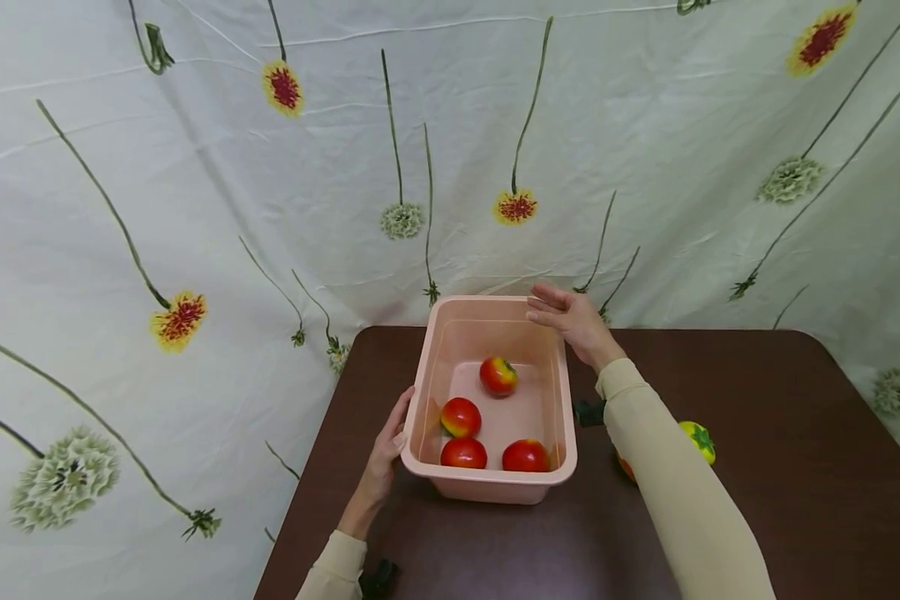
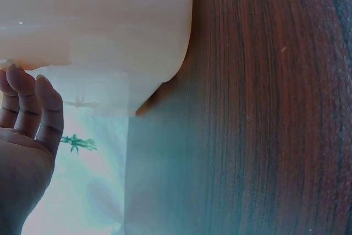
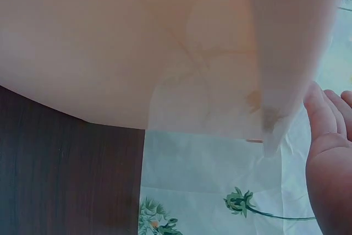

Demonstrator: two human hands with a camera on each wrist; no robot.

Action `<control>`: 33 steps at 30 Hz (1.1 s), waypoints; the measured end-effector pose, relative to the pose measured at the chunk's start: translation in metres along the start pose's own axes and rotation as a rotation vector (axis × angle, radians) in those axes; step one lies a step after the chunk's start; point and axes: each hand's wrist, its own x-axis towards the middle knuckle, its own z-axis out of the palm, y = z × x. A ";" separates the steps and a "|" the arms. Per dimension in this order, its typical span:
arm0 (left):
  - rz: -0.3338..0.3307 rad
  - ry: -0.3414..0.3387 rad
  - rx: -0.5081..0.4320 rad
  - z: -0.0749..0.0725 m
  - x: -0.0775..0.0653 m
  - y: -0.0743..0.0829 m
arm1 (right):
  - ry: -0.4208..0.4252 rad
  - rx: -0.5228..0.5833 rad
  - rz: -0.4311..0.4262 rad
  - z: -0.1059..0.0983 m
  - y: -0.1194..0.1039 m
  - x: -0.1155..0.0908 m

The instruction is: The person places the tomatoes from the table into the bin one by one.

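A pink plastic bin [image 1: 495, 492] stands on the dark table, its narrow side towards me. Inside lie several red tomatoes with yellow patches; one tomato [image 1: 498, 377] sits farther back, others such as the tomato [image 1: 526, 456] by the near wall. My left hand [image 1: 384, 454] holds the bin's left rim, thumb at the edge and fingers against the outer wall; in the left wrist view its fingers [image 2: 49, 100] bend towards the pale wall. At the far right corner is my right hand [image 1: 573, 325], fingers extended beside the rim. In the right wrist view the fingers [image 3: 324, 114] overlap the bin's edge.
Under my right forearm, partly hidden, lies a yellow fruit with a green top [image 1: 697, 442], with something orange beside it. The brown wooden table [image 1: 787, 400] extends to the right. A white flowered cloth [image 1: 330, 167] hangs behind the table.
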 end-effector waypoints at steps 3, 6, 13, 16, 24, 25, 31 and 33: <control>-0.017 0.004 -0.004 0.001 0.000 -0.002 | -0.013 0.012 0.010 0.000 0.004 -0.002; -0.028 0.007 -0.004 0.001 0.000 -0.002 | -0.026 0.033 0.015 -0.001 0.010 -0.002; -0.018 0.002 0.003 0.002 0.001 -0.002 | -0.016 0.033 -0.008 -0.005 0.014 -0.005; -0.014 0.004 0.015 0.002 0.000 -0.001 | -0.018 0.042 -0.011 -0.006 0.015 -0.005; -0.006 -0.002 0.002 0.002 -0.001 -0.001 | -0.032 0.093 -0.020 -0.011 0.018 -0.010; -0.008 -0.001 -0.002 0.002 -0.001 -0.001 | -0.031 0.102 -0.021 -0.013 0.019 -0.011; 0.004 -0.004 -0.002 0.002 0.001 -0.002 | -0.024 0.104 -0.027 -0.034 0.023 -0.018; 0.011 -0.005 0.000 0.001 0.002 -0.002 | -0.021 0.085 -0.023 -0.044 0.026 -0.022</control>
